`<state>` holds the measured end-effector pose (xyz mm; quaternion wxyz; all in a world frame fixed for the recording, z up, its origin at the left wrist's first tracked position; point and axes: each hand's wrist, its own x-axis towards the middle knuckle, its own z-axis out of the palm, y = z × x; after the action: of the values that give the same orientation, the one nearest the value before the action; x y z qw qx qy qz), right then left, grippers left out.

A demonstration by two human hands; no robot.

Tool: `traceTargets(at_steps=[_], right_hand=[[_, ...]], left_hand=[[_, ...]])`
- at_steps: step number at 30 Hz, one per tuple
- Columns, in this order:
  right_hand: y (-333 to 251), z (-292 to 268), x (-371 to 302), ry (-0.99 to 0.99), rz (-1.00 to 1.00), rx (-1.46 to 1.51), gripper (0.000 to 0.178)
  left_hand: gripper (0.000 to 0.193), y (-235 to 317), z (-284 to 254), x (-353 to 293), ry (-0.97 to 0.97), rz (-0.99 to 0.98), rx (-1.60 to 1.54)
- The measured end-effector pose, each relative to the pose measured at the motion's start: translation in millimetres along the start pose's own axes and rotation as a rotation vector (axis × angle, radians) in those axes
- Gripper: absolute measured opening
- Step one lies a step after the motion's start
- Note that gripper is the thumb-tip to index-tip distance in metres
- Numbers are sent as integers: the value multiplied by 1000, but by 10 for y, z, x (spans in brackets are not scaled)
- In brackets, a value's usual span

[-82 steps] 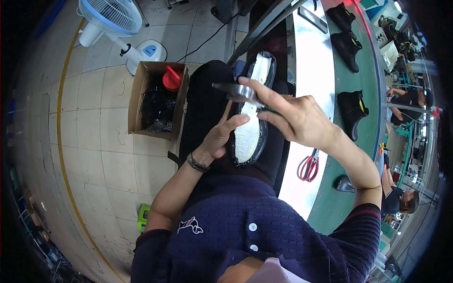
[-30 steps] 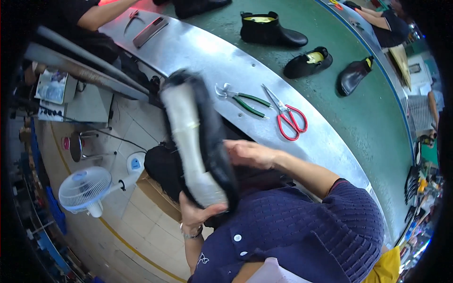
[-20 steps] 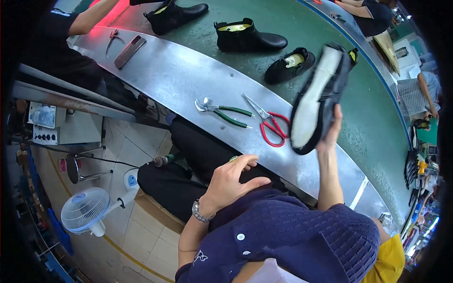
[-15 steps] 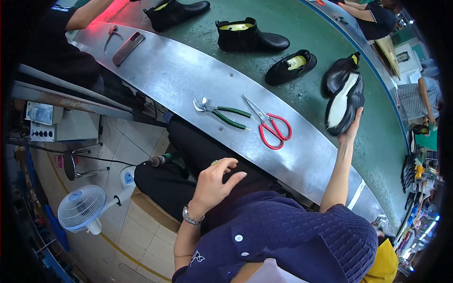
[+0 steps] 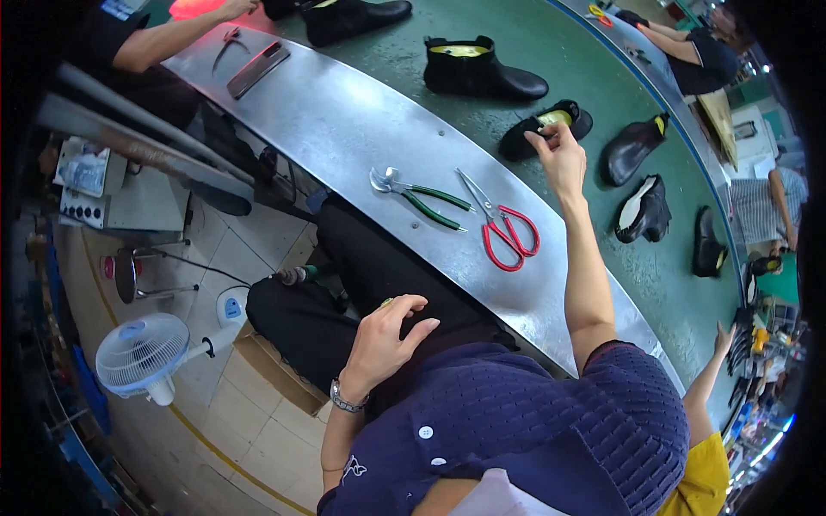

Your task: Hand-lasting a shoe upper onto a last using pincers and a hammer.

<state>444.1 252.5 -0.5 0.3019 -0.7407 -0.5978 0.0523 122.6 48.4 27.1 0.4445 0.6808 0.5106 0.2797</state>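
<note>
In the head view, the person's bare right hand (image 5: 564, 159) reaches out to a black, low-cut, leather-looking shoe with a yellow lining (image 5: 520, 143), which stands upright on the green part of the desk (image 5: 568, 64), beyond its silver metal edge strip (image 5: 344, 129). The step in hand appears to be picking up that shoe: the right grip has its thumb and fingertips at the opening, though whether they have closed on it I cannot tell. The left grip, on the left hand (image 5: 381, 342) above the lap, holds nothing, thumb and fingers spread in a loose curve. The next move seems to call for a secure pinch on the shoe's collar, then a lift clear of the desk. The shoe's toe points to the left and slightly downward in this view, its heel to the upper right, so its long axis lies on a shallow diagonal.
</note>
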Motion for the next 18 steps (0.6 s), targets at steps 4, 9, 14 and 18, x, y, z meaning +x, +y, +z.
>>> traceTargets(at_steps=[4,9,14,18], right_hand=[[-65,-147,212,-182,23,387,23],[-584,-1034,61,-283,-143,869,20],[-1556,-1318,-340,-618,-145,1169,18],[-2066,-882,-665,-1028,-147,1318,18]], left_hand=[[28,-67,-111,-227,72,-67,1],[37,-73,-314,-264,136,-86,25],[92,163,-563,10,175,239,127],[105,-109,-497,-68,55,190,-559]])
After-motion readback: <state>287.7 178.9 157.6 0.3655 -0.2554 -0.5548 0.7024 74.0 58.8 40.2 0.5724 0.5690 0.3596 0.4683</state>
